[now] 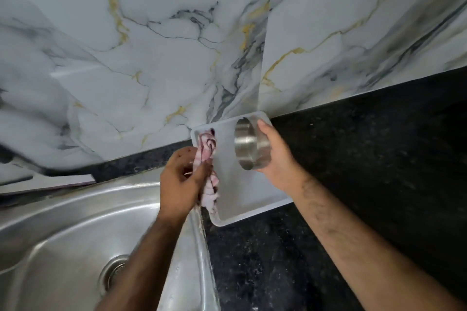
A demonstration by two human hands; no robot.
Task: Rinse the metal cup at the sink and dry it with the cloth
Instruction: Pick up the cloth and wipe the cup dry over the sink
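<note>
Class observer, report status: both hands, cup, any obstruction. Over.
Left hand grips cloth. Right hand holds metal cup over white tray. Cloth and cup apart. Nothing obstructing.

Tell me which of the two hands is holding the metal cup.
The right hand holds the metal cup, tipped on its side above the white tray. The left hand grips only the pink patterned cloth.
</note>
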